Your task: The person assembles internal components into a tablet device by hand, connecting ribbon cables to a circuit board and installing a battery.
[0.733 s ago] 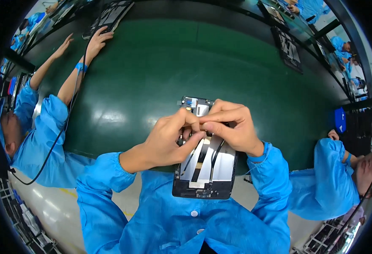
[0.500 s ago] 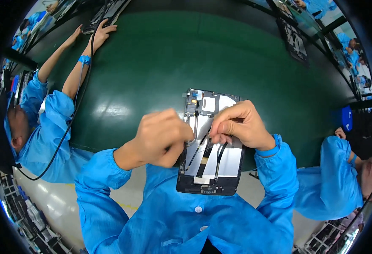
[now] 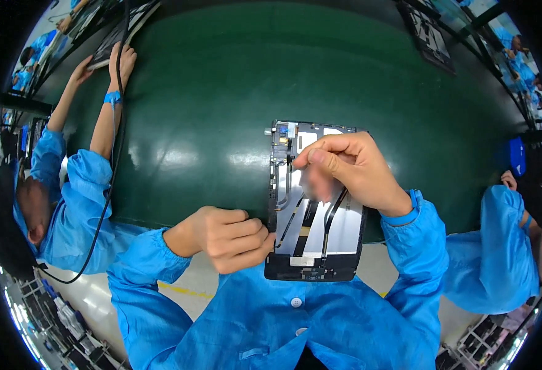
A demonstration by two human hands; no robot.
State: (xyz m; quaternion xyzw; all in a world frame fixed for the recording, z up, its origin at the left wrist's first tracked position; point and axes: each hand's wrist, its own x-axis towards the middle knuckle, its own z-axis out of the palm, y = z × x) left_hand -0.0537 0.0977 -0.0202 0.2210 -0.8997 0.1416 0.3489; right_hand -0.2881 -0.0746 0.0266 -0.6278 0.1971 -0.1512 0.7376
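Observation:
An opened tablet (image 3: pixel 335 243) lies in front of me, its inside up, with silver panels, dark ribbon cables and a black lower rim. Its near end reaches past the table's front edge. My left hand (image 3: pixel 227 240) is closed beside the tablet's lower left edge, fingertips against that edge; what they hold, if anything, is hidden. Over the tablet's upper middle, my right hand (image 3: pixel 351 169) is closed, thumb and forefinger pinched together. Its lower fingers are smeared by motion, and I cannot make out anything in the pinch.
The green table (image 3: pixel 209 105) spreads ahead. At far left a co-worker's hands (image 3: pixel 119 61) touch a flat device (image 3: pixel 129 31); a black cable (image 3: pixel 118 129) hangs in front. Another opened device (image 3: pixel 428 40) lies at far right. A co-worker's sleeve (image 3: pixel 490 246) is on my right.
My left hand has come down and off the tablet to its lower left edge. The right hand has moved slightly up the tablet. The left co-worker's hands have shifted left.

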